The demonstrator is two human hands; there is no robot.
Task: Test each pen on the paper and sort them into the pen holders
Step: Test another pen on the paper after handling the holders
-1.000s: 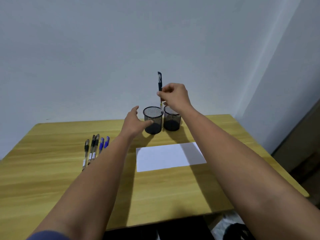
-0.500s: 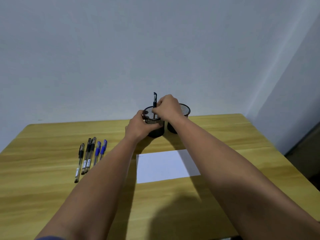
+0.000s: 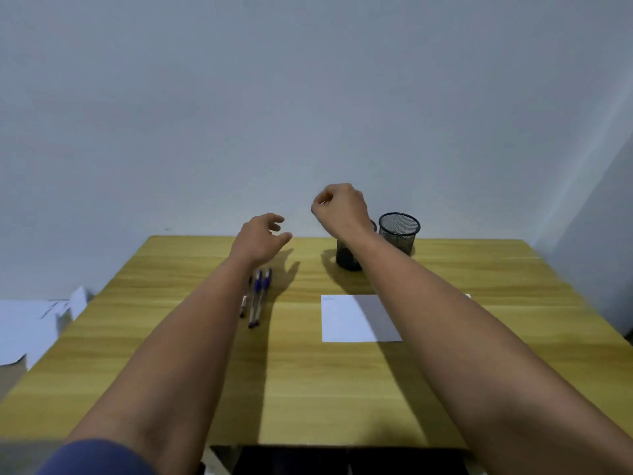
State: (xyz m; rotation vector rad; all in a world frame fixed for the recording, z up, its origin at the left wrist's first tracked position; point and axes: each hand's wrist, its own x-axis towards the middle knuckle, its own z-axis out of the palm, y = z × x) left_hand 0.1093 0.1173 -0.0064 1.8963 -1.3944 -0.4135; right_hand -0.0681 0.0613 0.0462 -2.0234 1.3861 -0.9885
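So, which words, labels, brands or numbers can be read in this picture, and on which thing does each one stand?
None can be read.
Pens: pale labels on the barrels, too small and blurred.
Paper: a faint mark in its far left corner, not legible.
Pen holders: no text shows.
Loose sheets beside the table: nothing legible.

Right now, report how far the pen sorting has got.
Done: cannot confirm; the left pen holder is mostly hidden behind the right wrist, and the right pen holder shows no pen above its rim. In hand: nothing; the right hand is curled and holds nothing, the left hand hangs open above the pens. Left: those pens beside the paper.
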